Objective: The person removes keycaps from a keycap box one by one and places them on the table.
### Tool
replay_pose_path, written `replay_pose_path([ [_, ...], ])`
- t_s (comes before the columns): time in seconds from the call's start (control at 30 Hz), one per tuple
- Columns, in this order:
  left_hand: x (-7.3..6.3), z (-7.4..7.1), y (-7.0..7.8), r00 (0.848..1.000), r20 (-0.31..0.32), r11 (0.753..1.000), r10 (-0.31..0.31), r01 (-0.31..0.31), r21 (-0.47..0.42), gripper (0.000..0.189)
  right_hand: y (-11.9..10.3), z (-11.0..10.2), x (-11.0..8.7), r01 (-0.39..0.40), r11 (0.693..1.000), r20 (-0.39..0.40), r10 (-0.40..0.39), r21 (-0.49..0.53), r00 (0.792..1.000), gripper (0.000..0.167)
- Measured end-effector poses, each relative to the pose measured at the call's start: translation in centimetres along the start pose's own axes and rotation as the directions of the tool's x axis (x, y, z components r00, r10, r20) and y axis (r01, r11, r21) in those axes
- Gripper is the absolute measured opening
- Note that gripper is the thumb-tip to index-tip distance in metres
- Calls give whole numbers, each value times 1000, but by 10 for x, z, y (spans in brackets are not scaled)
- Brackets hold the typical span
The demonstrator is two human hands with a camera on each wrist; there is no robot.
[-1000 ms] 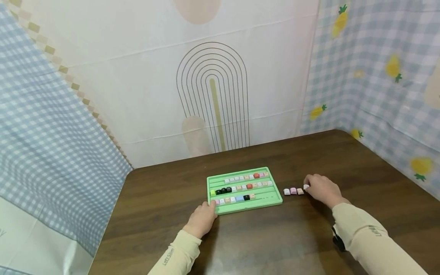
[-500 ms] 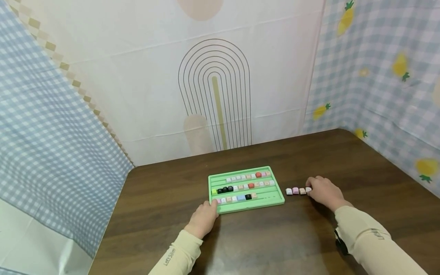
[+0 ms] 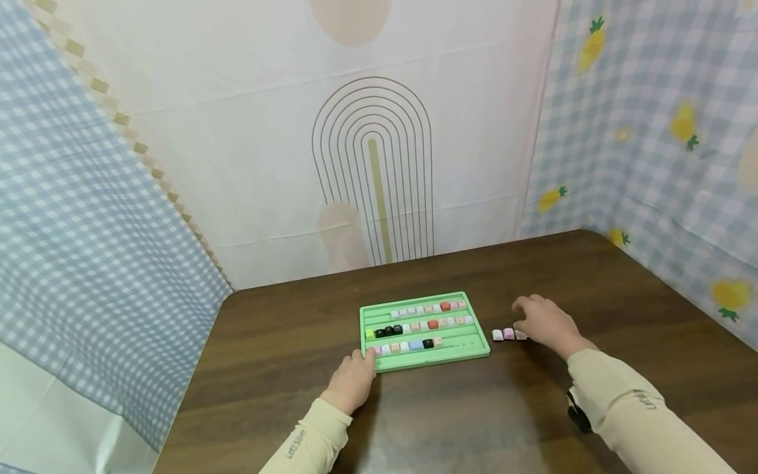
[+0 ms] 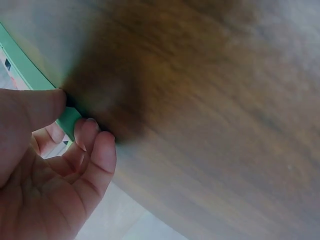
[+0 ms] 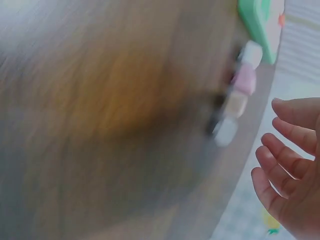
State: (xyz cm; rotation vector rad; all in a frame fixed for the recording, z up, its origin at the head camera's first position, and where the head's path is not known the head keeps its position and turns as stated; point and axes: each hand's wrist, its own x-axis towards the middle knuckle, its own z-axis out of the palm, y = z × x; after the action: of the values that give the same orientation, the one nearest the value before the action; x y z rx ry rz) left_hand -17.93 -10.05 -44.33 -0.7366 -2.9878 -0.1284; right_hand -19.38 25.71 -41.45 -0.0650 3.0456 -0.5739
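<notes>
A light green tray (image 3: 441, 359) lies on the table, holding three rows of small keycaps (image 3: 414, 326) in white, black, red, blue and other colours. My left hand (image 3: 351, 380) grips its near left corner, the thumb along the green edge (image 4: 35, 80) and the fingers curled at the corner in the left wrist view. Right of the tray, a short line of loose keycaps runs from white (image 5: 252, 54) through pink (image 5: 245, 79) and beige (image 5: 236, 103) to another white one (image 5: 226, 131). Over its right end hovers my right hand (image 3: 547, 324), fingers spread and holding nothing; it hides the last keycap in the head view.
The brown wooden table (image 3: 450, 421) reaches back to a pale cloth (image 3: 266, 197) with printed arches. Blue checked cloth (image 3: 118, 230) hangs at the left, and checked cloth with pineapples (image 3: 663, 164) at the right. A dark band (image 3: 579, 413) sits on the right wrist.
My right hand has set the last white keycap against the line, let go of it, and risen slightly leftward over the keycaps. The left hand stays on the tray corner.
</notes>
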Motion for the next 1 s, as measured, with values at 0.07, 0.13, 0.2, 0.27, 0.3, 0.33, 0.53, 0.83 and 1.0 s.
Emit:
replay_pose_path([
  [0.07, 0, 1, 0, 1000, 12, 1000, -8, 8, 0, 23, -11, 2, 4, 16, 1000, -1, -16, 5, 1000, 32],
  [0.13, 1, 2, -1, 1000, 18, 1000, -15, 15, -3, 23, -23, 5, 8, 33, 999, 0, -33, 10, 999, 31],
  [0.2, 3, 3, -2, 999, 29, 1000, -23, 23, -8, 24, -34, 9, 12, 49, 999, 8, -49, 17, 999, 29],
  [0.27, 3, 4, -3, 999, 40, 999, -31, 32, -9, 23, -46, 13, 17, 74, 997, 24, -74, 21, 997, 28],
  [0.3, 4, 4, -3, 998, 44, 999, -34, 34, -8, 23, -51, 16, 19, 89, 996, 31, -90, 22, 995, 27],
  [0.33, 4, 4, -3, 998, 47, 999, -36, 37, -6, 24, -57, 19, 21, 101, 995, 39, -102, 25, 994, 25],
  [0.53, 3, 2, 1, 998, 37, 999, -44, 44, -6, 21, -86, 33, 29, 160, 987, 80, -161, 20, 984, 20],
  [0.83, 3, 4, 6, 996, 7, 996, -84, 84, 36, 11, -106, 54, 34, 190, 982, 124, -188, -8, 974, 18],
  [1.0, 3, 5, 6, 996, 5, 995, -86, 86, 55, 13, -107, 60, 35, 215, 975, 118, -208, -51, 971, 12],
])
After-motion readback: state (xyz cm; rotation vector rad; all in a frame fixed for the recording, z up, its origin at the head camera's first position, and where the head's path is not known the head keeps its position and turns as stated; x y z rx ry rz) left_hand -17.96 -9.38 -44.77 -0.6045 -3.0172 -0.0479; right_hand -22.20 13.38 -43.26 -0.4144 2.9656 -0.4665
